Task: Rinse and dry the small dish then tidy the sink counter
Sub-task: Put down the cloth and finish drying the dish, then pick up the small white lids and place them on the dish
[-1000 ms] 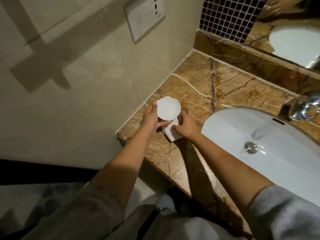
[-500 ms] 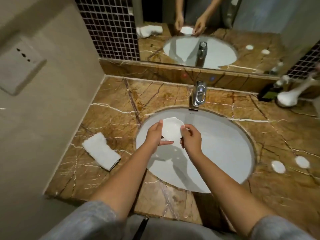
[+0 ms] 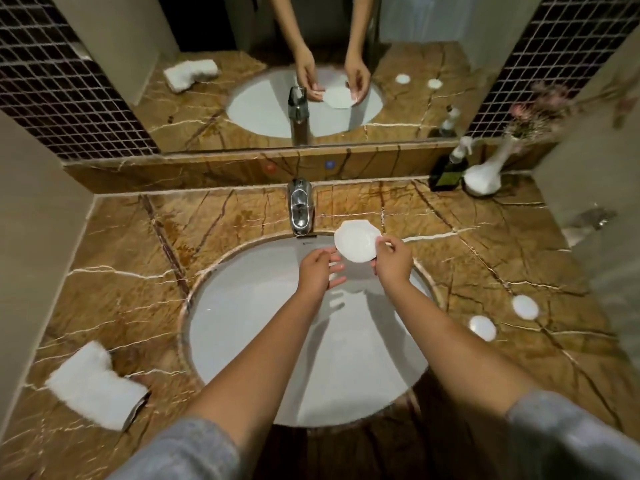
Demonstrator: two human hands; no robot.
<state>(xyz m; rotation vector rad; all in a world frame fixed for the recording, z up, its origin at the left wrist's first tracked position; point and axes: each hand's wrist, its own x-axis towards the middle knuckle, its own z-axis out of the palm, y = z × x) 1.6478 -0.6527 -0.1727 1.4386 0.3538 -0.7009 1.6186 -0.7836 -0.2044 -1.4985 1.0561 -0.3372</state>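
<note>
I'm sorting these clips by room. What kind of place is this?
Most likely a bathroom, perhaps a hotel's: an oval basin set in a marble counter, a wide mirror behind the tap, and a folded towel beside the basin.

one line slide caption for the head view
Right hand holds small white dish over sink beside faucet; left hand open.

text: none legible | sink (image 3: 242,341) mark (under faucet): too small
</note>
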